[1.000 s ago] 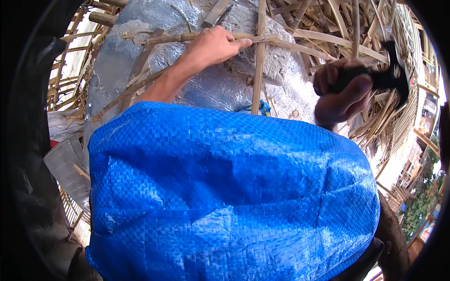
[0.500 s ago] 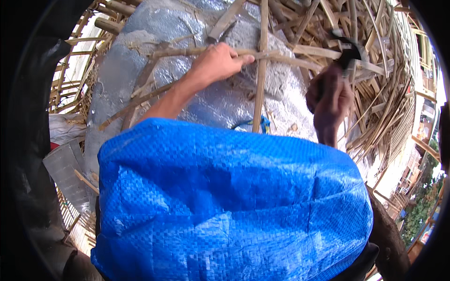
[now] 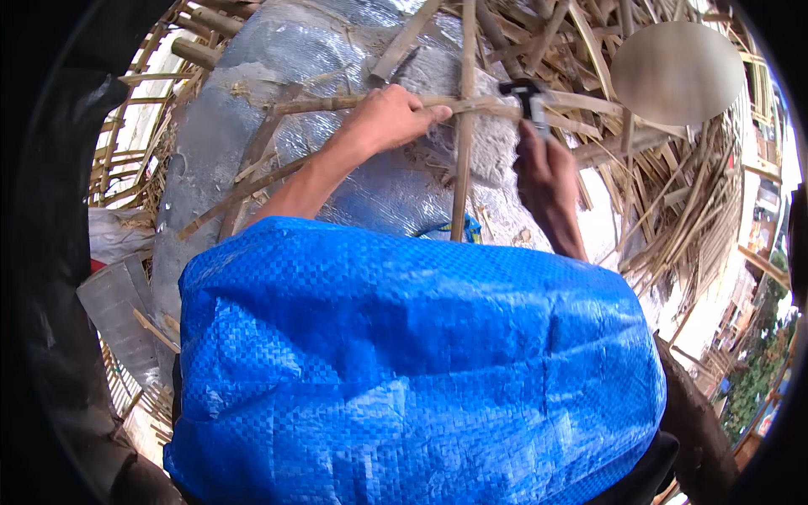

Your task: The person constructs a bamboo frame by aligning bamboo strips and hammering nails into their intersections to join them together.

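My left hand (image 3: 389,116) is closed around a bamboo strip (image 3: 316,105) that lies crosswise, with the thumb pointing right along it. To the right of the thumb, this strip meets a second bamboo strip (image 3: 462,181) running away from me. Whether a nail sits at the crossing is too small to tell. Beneath the crossing lies a rough grey slab (image 3: 492,156). My right hand (image 3: 549,172) grips a claw hammer (image 3: 527,89), its black head raised just right of the crossing. Blue woven sheeting (image 3: 412,362) covers my lap and hides part of both forearms.
Silver foil sheeting (image 3: 362,198) spreads under the work. A heap of split bamboo (image 3: 673,181) lies at the right, and round poles (image 3: 195,52) at the far left. A blue and yellow scrap (image 3: 473,229) is near my lap. A blurred oval patch covers the upper right.
The hammer has swung left from the right side toward the crossing, my right hand moving with it. My left hand stays on the bamboo strip, nearly unmoved.
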A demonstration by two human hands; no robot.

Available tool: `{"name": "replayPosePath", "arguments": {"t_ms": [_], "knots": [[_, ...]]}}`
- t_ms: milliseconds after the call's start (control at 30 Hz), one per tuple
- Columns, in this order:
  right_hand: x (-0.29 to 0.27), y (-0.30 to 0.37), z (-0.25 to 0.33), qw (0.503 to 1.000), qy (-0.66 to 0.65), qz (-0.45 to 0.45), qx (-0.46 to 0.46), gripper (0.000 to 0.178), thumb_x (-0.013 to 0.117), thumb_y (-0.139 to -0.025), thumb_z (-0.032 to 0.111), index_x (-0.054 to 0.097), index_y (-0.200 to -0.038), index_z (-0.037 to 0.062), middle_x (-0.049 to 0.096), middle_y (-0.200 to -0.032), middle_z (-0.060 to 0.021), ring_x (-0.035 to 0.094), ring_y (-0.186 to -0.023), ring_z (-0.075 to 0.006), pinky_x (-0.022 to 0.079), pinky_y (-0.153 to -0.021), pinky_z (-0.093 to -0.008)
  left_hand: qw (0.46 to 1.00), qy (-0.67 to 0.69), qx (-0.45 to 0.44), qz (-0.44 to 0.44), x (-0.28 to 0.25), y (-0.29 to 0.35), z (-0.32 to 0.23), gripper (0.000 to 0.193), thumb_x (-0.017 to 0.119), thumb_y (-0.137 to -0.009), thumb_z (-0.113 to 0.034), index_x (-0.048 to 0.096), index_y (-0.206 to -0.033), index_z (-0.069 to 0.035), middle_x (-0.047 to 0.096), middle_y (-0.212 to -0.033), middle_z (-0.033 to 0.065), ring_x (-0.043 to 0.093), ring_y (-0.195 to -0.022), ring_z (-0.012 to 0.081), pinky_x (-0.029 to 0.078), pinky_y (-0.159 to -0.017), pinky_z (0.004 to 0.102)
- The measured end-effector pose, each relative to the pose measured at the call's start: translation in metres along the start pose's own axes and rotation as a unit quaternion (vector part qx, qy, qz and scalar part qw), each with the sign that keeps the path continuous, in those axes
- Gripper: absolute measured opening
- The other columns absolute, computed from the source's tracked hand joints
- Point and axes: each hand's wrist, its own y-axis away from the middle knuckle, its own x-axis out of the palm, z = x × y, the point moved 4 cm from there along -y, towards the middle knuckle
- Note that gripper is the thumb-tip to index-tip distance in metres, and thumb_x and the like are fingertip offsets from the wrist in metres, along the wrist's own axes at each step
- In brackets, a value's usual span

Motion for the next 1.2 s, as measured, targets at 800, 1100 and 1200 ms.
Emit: {"name": "replayPosePath", "arguments": {"t_ms": [800, 1100, 1200], "knots": [[-0.023, 0.015, 0.044, 0.976, -0.143, -0.044, -0.158, 0.038, 0.054, -0.099, 0.041, 0.05, -0.079, 0.0089, 0.045, -0.057, 0.0041, 0.04, -0.046, -0.0042, 0.032, -0.041, -0.0213, 0.998, -0.016, -0.035, 0.04, 0.001, 0.007, -0.01, 0.066, 0.062, -0.082, -0.066, 0.064, -0.063, -0.003, 0.06, -0.057, 0.0112, 0.061, -0.058, 0.0241, 0.048, -0.062, 0.0404], [-0.046, 0.006, -0.012, 0.986, -0.146, -0.061, -0.042, 0.043, 0.051, -0.098, 0.048, 0.047, -0.078, 0.0106, 0.042, -0.054, 0.0053, 0.036, -0.041, -0.0041, 0.028, -0.037, -0.0233, 0.981, 0.184, -0.065, 0.015, -0.06, 0.047, -0.025, 0.045, 0.062, -0.095, -0.04, 0.063, -0.071, -0.001, 0.047, -0.053, -0.0023, 0.038, -0.049, 0.0043, 0.03, -0.046, 0.0245], [-0.052, 0.001, -0.017, 0.994, -0.046, -0.072, -0.061, 0.04, 0.053, -0.099, 0.042, 0.05, -0.08, 0.0073, 0.047, -0.057, 0.0028, 0.043, -0.045, -0.0054, 0.035, -0.04, -0.0226, 0.949, 0.312, -0.037, -0.005, -0.09, 0.052, -0.031, 0.036, 0.06, -0.096, -0.037, 0.064, -0.082, -0.004, 0.048, -0.057, -0.0042, 0.038, -0.046, 0.0025, 0.028, -0.043, 0.02]]}}
